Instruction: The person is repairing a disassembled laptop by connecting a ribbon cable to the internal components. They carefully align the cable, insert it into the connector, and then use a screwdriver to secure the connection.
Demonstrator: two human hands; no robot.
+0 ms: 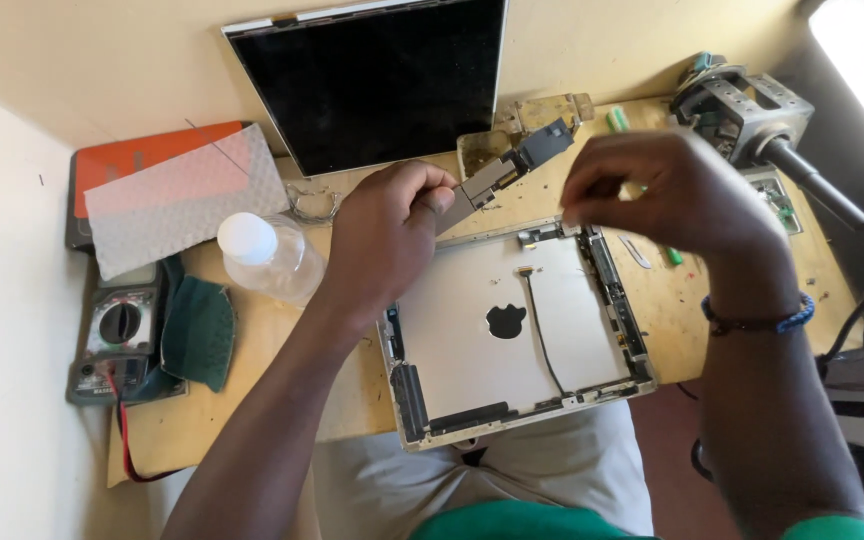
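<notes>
Holding: left hand (387, 235) pinches grey circuit board (512, 165) above fingers.
Right hand (667, 190): fingertips pinched narrow; contents unclear.
Below: tablet shell (472, 330).
Risk: flexed board may crack.

Two hands at work: left hand (384, 235), right hand (667, 190). One long grey circuit board (512, 165). One opened tablet shell (512, 335). One dark screen panel (377, 80) against the wall. One clear plastic bottle (270, 258) with white cap. One multimeter (117, 335). One green cloth (199, 332). One orange case (147, 160). One sheet of bubble wrap (187, 200). One beaded wristband (757, 322).
</notes>
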